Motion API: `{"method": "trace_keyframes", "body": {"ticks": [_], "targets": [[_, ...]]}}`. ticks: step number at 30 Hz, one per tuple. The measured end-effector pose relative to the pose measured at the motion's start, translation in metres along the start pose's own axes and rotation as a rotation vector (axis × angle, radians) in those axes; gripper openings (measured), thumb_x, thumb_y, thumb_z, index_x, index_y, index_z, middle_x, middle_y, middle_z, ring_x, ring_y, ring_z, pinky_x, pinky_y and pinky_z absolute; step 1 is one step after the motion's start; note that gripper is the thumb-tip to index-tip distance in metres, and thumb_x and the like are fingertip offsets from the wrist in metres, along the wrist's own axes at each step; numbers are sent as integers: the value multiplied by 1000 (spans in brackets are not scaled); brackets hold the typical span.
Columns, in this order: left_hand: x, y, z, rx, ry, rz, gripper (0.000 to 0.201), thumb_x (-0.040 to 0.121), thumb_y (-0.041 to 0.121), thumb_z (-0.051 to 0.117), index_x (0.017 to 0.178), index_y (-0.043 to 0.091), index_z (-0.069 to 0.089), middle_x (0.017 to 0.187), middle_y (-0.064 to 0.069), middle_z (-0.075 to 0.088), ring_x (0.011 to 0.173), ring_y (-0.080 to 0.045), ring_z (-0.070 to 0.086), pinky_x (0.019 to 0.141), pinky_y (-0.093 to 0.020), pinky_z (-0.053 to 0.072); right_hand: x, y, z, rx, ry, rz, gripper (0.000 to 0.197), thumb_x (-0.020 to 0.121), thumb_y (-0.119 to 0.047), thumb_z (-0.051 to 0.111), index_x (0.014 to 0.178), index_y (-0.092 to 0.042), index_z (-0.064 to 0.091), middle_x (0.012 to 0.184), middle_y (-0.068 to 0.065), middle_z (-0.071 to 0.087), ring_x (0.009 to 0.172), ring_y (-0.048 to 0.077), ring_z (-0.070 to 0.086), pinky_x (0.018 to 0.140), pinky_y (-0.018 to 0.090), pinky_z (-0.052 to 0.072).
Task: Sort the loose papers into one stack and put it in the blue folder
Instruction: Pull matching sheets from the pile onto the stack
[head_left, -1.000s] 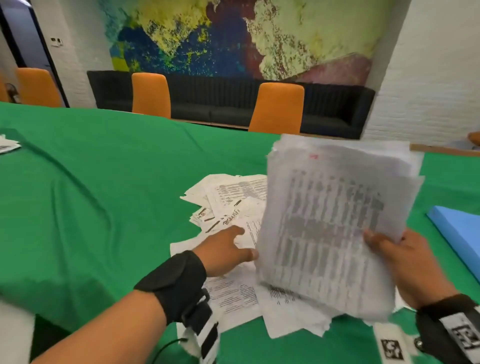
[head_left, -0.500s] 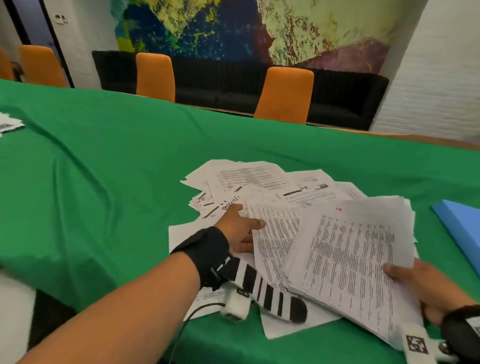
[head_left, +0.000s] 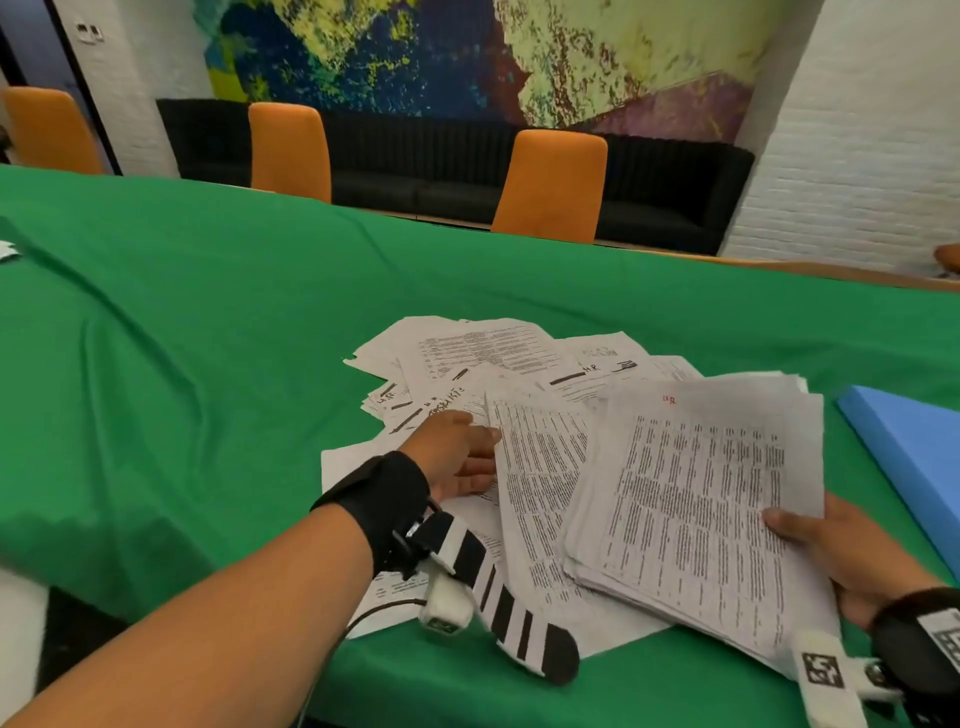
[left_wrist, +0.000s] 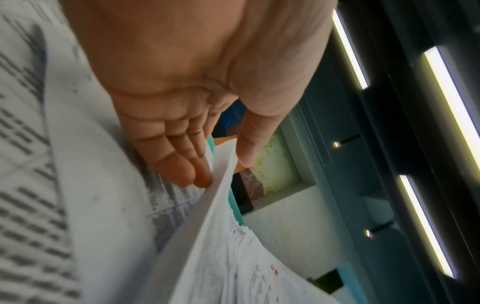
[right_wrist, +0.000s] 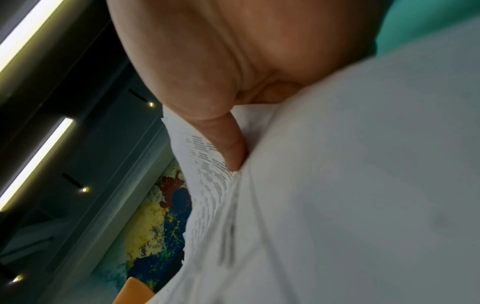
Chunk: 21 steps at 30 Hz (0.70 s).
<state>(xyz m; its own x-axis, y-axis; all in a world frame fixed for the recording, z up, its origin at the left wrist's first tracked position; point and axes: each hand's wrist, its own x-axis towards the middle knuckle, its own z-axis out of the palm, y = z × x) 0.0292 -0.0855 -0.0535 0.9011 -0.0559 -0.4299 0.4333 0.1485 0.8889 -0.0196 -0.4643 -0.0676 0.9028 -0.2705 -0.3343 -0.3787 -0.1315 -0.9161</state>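
My right hand (head_left: 810, 535) grips a thick stack of printed papers (head_left: 701, 509) by its near right corner, thumb on top and fingers hidden underneath; the stack lies low over the table. In the right wrist view the thumb (right_wrist: 228, 148) presses on the stack (right_wrist: 363, 185). My left hand (head_left: 493, 457) pinches the left edge of a loose printed sheet (head_left: 540, 493), with the thumb above and the fingers under it. The left wrist view shows that sheet's edge (left_wrist: 221, 195) between thumb and fingers (left_wrist: 197, 174). More loose papers (head_left: 483, 353) lie spread beyond. The blue folder (head_left: 909, 457) lies shut at the right.
A green cloth covers the table (head_left: 208, 364). Orange chairs (head_left: 550, 182) and a black sofa (head_left: 415, 156) stand behind its far edge. A few more papers (head_left: 8, 249) lie at the far left edge.
My right hand has lowered the stack from upright to nearly flat over the table. My left hand has slid forward to the edge of the loose sheet.
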Motion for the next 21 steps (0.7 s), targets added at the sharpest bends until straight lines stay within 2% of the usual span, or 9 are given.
{"method": "trace_keyframes", "body": {"ticks": [2, 5, 7, 10, 13, 15, 17, 19, 21], "targets": [[-1, -2, 1, 177, -5, 6, 38, 91, 19, 71, 123, 4, 57, 92, -17, 69, 66, -21, 61, 63, -32, 53, 1, 5, 0, 0, -1, 13, 28, 99, -2, 55, 126, -12, 58, 111, 25, 74, 96, 47, 72, 86, 62, 57], [-7, -3, 12, 409, 12, 18, 29, 88, 23, 75, 103, 0, 68, 82, -14, 69, 53, -18, 56, 51, -26, 47, -1, 4, 1, 27, -22, 12, 29, 99, -2, 56, 124, -15, 59, 111, 24, 75, 96, 48, 72, 84, 59, 58], [-9, 0, 19, 523, 46, 70, 19, 89, 17, 72, 100, 2, 70, 77, -12, 66, 51, -19, 55, 50, -25, 45, -2, 1, -2, 51, -16, 0, 27, 98, -1, 56, 121, -15, 60, 109, 24, 75, 98, 48, 71, 86, 58, 56], [-3, 12, 12, 701, 173, 203, 21, 90, 15, 65, 74, 8, 54, 74, -6, 57, 61, -19, 51, 56, -25, 42, -2, -4, -11, 94, 19, -32, 31, 97, 0, 56, 123, -16, 61, 104, 19, 78, 93, 45, 74, 87, 60, 56], [1, 20, -6, 726, 224, 238, 5, 92, 16, 60, 87, 16, 60, 90, -4, 66, 79, -20, 64, 71, -31, 55, -3, -8, -21, 125, 42, -39, 31, 98, 0, 56, 126, -12, 61, 102, 17, 79, 89, 43, 74, 90, 61, 54], [2, 17, -14, 630, 206, 203, 9, 91, 12, 63, 86, 17, 57, 88, -4, 65, 79, -19, 64, 68, -32, 55, -5, -8, -23, 145, 34, -30, 25, 99, -1, 55, 118, -14, 63, 107, 22, 76, 97, 44, 71, 94, 63, 51], [1, 15, -19, 399, 110, 103, 22, 81, 11, 75, 99, 11, 61, 99, -11, 73, 88, -27, 71, 79, -44, 60, -7, -8, -21, 153, 9, -29, 26, 99, -2, 55, 119, -15, 62, 109, 22, 76, 99, 46, 71, 94, 64, 52], [2, 12, -22, 228, 34, 33, 42, 77, 7, 77, 116, 9, 63, 111, -14, 75, 99, -36, 73, 92, -57, 56, -10, -8, -18, 173, -16, -49, 32, 98, -2, 55, 126, -16, 60, 104, 17, 79, 90, 42, 75, 80, 58, 60], [-1, 12, -20, 192, 10, 73, 40, 83, -2, 72, 120, 10, 62, 111, -13, 76, 100, -37, 73, 92, -59, 55, -13, -12, -18, 230, -44, -81, 31, 99, 0, 52, 123, -17, 62, 99, 11, 81, 80, 33, 79, 62, 47, 64]]}}
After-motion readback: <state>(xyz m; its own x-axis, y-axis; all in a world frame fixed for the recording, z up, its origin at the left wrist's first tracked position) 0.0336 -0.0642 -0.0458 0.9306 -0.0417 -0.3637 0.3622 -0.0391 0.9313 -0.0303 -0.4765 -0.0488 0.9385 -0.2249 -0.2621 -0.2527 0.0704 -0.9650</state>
